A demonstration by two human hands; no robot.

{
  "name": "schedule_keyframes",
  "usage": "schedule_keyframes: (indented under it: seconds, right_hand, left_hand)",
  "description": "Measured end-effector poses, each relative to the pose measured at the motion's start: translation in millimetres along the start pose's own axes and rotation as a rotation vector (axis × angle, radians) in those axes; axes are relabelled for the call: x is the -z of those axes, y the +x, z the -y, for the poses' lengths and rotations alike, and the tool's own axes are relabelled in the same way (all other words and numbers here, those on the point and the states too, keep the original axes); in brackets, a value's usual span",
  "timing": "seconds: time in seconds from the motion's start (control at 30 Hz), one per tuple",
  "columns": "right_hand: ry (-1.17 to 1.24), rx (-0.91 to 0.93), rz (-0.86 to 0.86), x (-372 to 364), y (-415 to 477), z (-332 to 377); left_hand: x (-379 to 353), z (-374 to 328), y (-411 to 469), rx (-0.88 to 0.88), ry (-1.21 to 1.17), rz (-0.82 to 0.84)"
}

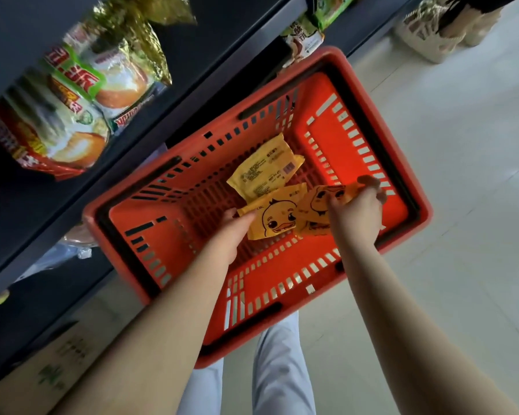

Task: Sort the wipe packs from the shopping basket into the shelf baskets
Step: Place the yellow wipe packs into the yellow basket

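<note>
A red shopping basket [357,94] sits on the floor below me, with three yellow wipe packs inside. One pack [264,170] lies face down at the middle of the basket floor. My left hand [232,232] grips the left edge of a duck-printed pack [277,218]. My right hand [357,214] pinches the far end of another duck-printed pack [319,205], which overlaps the middle one. No shelf baskets are in view.
A dark shelf unit [192,73] runs along the left, with hanging snack bags [81,100] just above the basket's left rim. A cardboard box [51,363] stands at lower left. Light tiled floor [462,175] lies to the right. My legs [276,363] are below the basket.
</note>
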State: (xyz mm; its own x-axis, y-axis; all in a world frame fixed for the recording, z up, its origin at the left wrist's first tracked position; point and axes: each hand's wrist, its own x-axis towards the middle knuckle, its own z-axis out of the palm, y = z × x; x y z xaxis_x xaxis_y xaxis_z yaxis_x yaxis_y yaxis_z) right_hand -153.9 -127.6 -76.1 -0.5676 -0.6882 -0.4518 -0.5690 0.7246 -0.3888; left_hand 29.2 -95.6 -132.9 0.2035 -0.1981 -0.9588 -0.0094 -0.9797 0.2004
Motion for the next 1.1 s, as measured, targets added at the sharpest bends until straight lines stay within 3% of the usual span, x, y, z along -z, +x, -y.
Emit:
schedule_keyframes:
  seconds: [0.1, 0.23, 0.47, 0.57, 0.73, 0.93, 1.1]
  right_hand:
    - [0.083, 0.003, -0.073, -8.7, -0.2, -1.7]
    - [0.179, -0.006, -0.11, -8.6, 0.9, -1.5]
    - [0.091, -0.046, 0.049, -2.9, 11.3, -1.9]
    - [0.142, 0.041, 0.059, -0.6, 1.5, 6.8]
    - [0.44, 0.133, 0.117, 24.1, -30.4, 17.9]
    - [1.291, -0.182, 0.21, 102.4, -76.3, 41.9]
    - [1.393, -0.155, 0.403, 182.0, -136.7, 85.4]
  left_hand:
    - [-2.4, -2.1, -3.6, 0.007, 0.035, 0.041]
    - [-1.2, 0.0, -6.9, -0.133, 0.076, 0.034]
    - [11.1, 13.6, -28.1, -0.294, 0.067, 0.046]
    - [23.4, 18.5, -37.9, -0.314, -0.01, 0.026]
    - [62.4, 15.0, -69.0, -0.317, -0.156, -0.008]
    - [100.5, -3.1, -160.4, -0.392, -0.378, -0.022]
    - [125.0, -7.2, -272.9, -0.463, -0.461, -0.107]
